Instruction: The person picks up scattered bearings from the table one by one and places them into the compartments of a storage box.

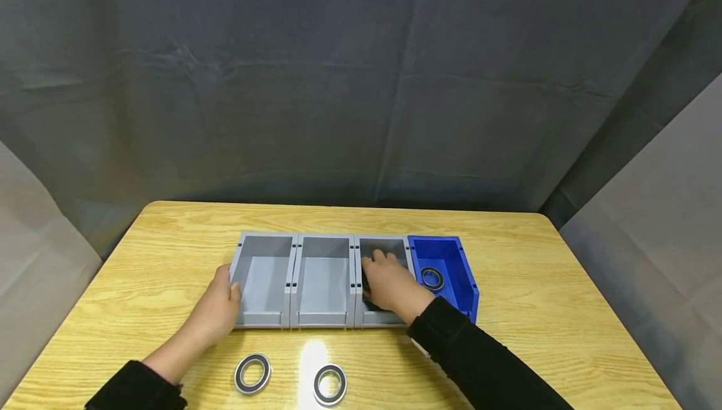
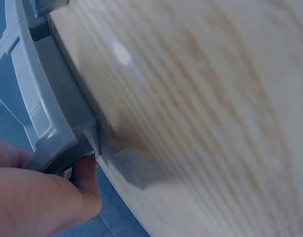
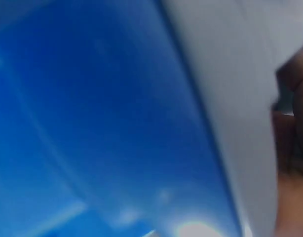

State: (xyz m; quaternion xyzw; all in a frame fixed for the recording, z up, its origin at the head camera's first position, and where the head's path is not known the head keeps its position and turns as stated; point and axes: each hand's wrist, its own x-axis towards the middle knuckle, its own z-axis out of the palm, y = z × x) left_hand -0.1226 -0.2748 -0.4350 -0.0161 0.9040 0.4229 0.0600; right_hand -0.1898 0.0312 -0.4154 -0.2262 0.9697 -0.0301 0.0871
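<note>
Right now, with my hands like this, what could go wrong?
Your left hand grips the edge of the leftmost gray bin, so a tug might shift it. Your right sleeve covers part of the blue bin in the head view, so it could catch there as your right hand pulls back. On the table, the left ring and right ring lie loose, where a low sweep of either arm might knock them.

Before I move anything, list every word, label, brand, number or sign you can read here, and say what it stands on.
None can be read in any view.
Left bearing and right bearing on the table: any marking would be too small to read.
Bearing inside the blue bin: likewise.
Grey bins: no lettering shows.
The right wrist view is blurred.
</note>
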